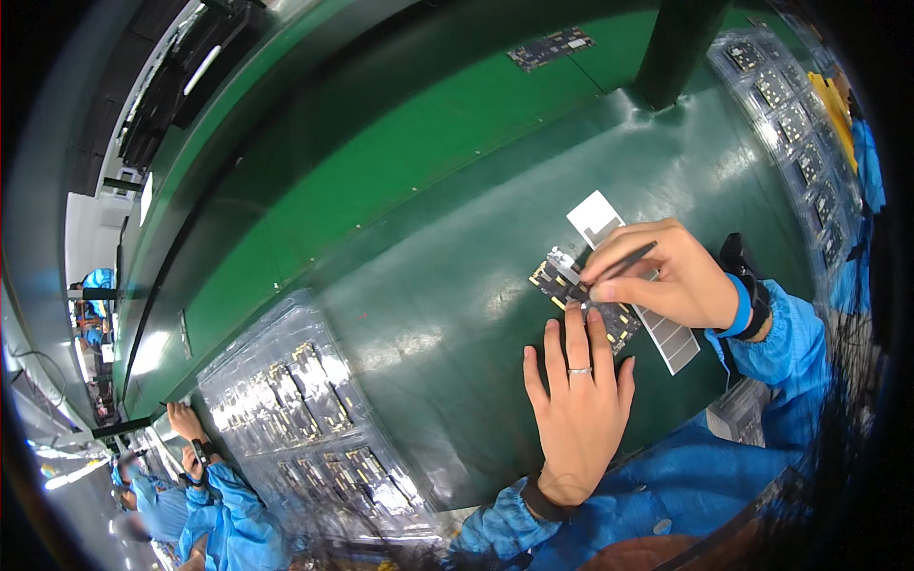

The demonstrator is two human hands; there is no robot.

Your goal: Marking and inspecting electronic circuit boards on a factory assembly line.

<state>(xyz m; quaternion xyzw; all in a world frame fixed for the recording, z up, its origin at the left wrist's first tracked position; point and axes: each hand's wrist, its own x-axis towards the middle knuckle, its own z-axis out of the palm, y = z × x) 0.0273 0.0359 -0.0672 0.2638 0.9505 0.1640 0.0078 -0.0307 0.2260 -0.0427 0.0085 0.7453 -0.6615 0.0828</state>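
Observation:
A black circuit board [622, 331] with silver and gold parts lies on the dark green mat in front of me. My left hand [581, 395] is flat, fingers spread, its fingertips resting on the board's near edge. Pinched in my right hand [681, 281] is a slim dark pen-shaped tool [633, 259], slanting down over the board; its tip is hidden by my fingers. A white label strip [674, 344] with grey rectangles runs beneath my right hand, beside the board. My right wrist wears a blue band and a black strap.
Clear plastic trays of circuit boards [328, 447] lie on the left, and another tray [809, 164] on the far right. Beyond the mat, a bright green strip carries a circuit board [552, 48] near a dark post [681, 52]. Another person's hands [188, 423] are at far left.

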